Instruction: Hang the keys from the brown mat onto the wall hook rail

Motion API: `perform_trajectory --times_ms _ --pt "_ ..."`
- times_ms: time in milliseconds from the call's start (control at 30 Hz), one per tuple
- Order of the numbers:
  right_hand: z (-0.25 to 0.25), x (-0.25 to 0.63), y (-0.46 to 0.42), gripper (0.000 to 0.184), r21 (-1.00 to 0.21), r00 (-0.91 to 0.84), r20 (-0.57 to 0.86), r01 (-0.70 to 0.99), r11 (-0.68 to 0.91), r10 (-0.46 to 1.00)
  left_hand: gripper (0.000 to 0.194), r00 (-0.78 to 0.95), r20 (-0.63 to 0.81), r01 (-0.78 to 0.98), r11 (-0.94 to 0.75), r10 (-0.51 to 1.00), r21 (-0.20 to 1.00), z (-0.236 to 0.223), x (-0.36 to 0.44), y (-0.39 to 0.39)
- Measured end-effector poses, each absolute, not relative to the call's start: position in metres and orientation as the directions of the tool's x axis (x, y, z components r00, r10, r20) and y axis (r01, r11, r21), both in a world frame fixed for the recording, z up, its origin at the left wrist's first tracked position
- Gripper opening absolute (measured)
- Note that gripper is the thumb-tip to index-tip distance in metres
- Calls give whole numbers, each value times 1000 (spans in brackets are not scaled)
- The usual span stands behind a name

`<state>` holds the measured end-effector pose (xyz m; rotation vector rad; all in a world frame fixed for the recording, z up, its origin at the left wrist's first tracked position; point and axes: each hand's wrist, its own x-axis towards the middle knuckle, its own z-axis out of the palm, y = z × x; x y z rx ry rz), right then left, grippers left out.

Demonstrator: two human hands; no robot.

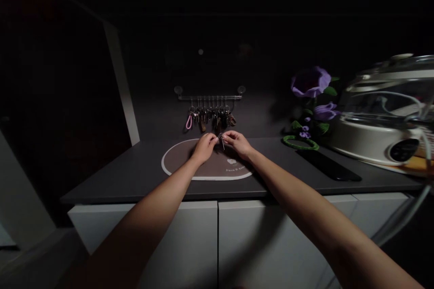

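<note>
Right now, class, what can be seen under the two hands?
The mat shows beneath the left hand and right hand, with a small metal item between their fingertips. Whatever part of the mat they cover cannot be seen.

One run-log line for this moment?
left hand: pinching small metal item | right hand: pinching same metal item | below: mat | behind: rail, hanging keys

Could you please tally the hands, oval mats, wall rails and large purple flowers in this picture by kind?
Left hand and right hand: 2
Oval mat: 1
Wall rail: 1
Large purple flowers: 2
Total: 6
</note>
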<state>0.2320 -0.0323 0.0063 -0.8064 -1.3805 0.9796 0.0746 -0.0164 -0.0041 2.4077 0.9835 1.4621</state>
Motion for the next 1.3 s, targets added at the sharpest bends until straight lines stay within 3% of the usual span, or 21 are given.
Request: perform_trajectory --times_ms 233,500,667,933,1300 --pt "23 250 -28 39 -906 93 394 -129 404 914 17 278 720 533 -726 636 435 -11 73 -11" --pt "86 271 -5 8 -930 226 352 -27 367 908 20 264 719 608 -690 642 392 -12 72 -10" --pt "108 271 8 12 -942 333 315 -7 336 889 20 256 713 620 -677 652 397 -12 72 -9" --pt "111 271 29 17 -952 410 276 -6 305 870 20 248 712 632 -667 657 395 -13 71 -8" --pt "91 284 53 12 -954 371 286 29 297 883 20 246 699 628 -659 672 413 -14 71 -6"
